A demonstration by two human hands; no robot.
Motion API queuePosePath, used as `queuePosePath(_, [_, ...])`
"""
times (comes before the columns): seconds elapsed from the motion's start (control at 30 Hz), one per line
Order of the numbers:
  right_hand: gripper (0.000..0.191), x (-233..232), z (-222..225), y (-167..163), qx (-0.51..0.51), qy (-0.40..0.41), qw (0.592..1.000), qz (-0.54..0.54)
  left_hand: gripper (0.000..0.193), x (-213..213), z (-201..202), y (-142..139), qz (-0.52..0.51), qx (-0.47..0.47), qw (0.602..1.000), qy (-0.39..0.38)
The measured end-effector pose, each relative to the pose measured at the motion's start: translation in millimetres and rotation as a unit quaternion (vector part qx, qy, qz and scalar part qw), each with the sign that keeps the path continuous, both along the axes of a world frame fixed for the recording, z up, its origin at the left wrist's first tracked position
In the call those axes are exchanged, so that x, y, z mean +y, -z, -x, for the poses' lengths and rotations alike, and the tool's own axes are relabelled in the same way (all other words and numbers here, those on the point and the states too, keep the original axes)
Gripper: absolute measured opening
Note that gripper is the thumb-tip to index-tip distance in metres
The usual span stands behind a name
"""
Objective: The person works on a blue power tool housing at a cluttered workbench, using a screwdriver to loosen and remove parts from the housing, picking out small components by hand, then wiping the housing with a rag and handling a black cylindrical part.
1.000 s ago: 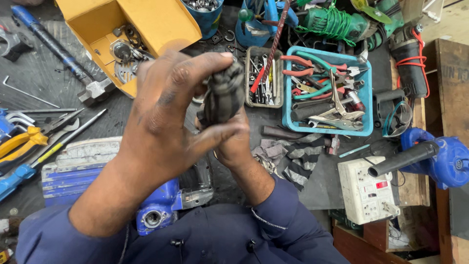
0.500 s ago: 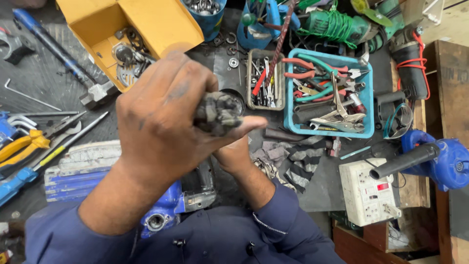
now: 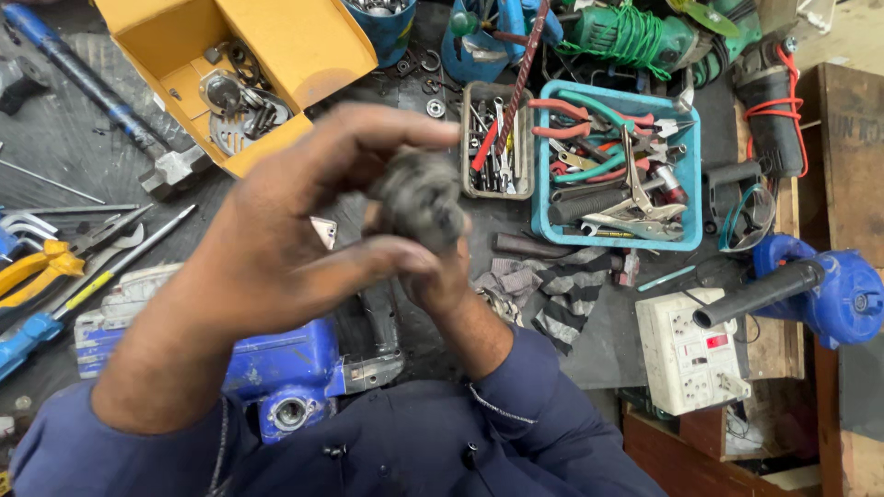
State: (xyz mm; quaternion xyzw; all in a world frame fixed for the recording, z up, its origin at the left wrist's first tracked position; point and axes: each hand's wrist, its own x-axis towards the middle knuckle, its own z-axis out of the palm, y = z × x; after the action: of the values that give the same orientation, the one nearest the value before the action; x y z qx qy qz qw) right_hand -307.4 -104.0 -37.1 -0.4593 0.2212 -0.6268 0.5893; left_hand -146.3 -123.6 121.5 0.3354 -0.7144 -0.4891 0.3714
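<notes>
I am watching the left hand (image 3: pixel 276 248) turning a dark, grimy round part (image 3: pixel 422 198) at the middle of the frame; compared with a moment ago the part is showing a blurred rounded face instead of its toothed end, so I judge it is being rotated for inspection. The left grip is closing around it, and the right hand (image 3: pixel 433 276) is supporting it from beneath. A yellow box (image 3: pixel 313 46) is sitting open at upper left, a white socket box (image 3: pixel 686 354) with a red switch at lower right.
</notes>
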Motion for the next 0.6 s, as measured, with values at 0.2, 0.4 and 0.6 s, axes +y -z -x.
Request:
queuePosePath(0.2, [0.048, -6, -2, 19, -0.093, -0.053, 0.989, -0.103, 0.069, 2, -6, 3, 0.134, 0.045, 0.990, 0.017])
queuePosePath(0.4, [0.040, -4, 1, 33, -0.048, -0.053, 0.993, -0.089, 0.071, 5, -1, -2, 0.080, -0.062, 0.995, -0.002])
queuePosePath(0.6, [0.032, -2, -1, 19, 0.096, 0.008, 0.995, 0.020, 0.093, 14, -4, 8, 0.158, -0.060, 0.982, -0.079])
